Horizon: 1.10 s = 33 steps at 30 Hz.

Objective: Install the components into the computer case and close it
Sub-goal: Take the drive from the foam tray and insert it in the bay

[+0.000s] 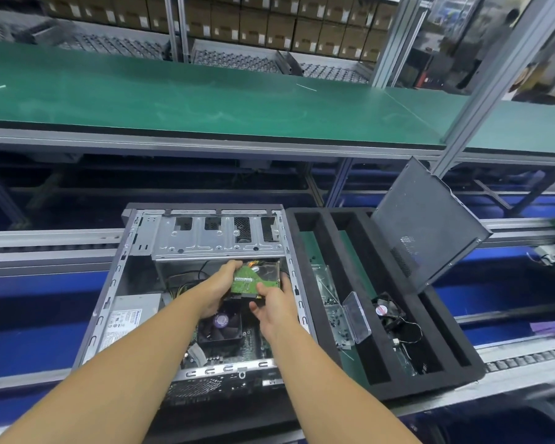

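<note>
Held over the far right corner of the case (109, 299), just below the cage (212, 241): one drive (257, 280), green board up, tilted, not yet seated in a bay. Gripped along its left edge by the left hand (217, 290), fingers curled round the far end; pinched at its near right corner by the right hand (274, 302), thumb on the board face, fingers underneath. Probably dense for its size, with a rigid shell and smooth sides that could slip; likely fragile against knocks, and bare electronics on the upper face. Best taken by the two long side edges, with fingertips kept off the board and off the connector end, and with both hands steadying while sliding it in. Counted: two hands, one drive, one case lying open, one cage with four dark cutouts along it. Inside the case, one power supply (125, 318) at the near left and one cooler (220, 325) near the middle. Just right of the case, one black foam tray (314, 238), holding one loose fan (388, 310) with its wire, one clear box (356, 317) and scattered screws too small to count. Propped up at the tray's far right corner, one side panel (430, 225), still off the case.
</note>
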### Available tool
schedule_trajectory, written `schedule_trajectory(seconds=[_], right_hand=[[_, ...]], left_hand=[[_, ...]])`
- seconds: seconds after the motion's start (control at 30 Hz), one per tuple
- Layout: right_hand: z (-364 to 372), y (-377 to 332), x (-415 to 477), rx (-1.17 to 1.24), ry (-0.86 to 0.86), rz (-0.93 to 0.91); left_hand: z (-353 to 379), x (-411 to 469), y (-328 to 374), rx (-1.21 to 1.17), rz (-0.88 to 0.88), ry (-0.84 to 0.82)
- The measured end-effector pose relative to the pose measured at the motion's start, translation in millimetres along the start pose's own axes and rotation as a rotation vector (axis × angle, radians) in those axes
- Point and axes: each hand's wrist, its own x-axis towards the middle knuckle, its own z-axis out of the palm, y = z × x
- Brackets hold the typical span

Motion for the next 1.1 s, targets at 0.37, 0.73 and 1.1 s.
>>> schedule_trajectory(seconds=[0.37,0.73,1.1], right_hand=[[9,3,6,0.262,0.044,-0.025],[13,-9,31,0.081,-0.021,-0.065],[8,-5,37,0.065,-0.075,-0.004]], left_hand=[[-7,2,-24,0.230,0.315,0.030],[7,14,-13,0.253,0.232,0.326],[5,20,-14,0.165,0.251,0.291]])
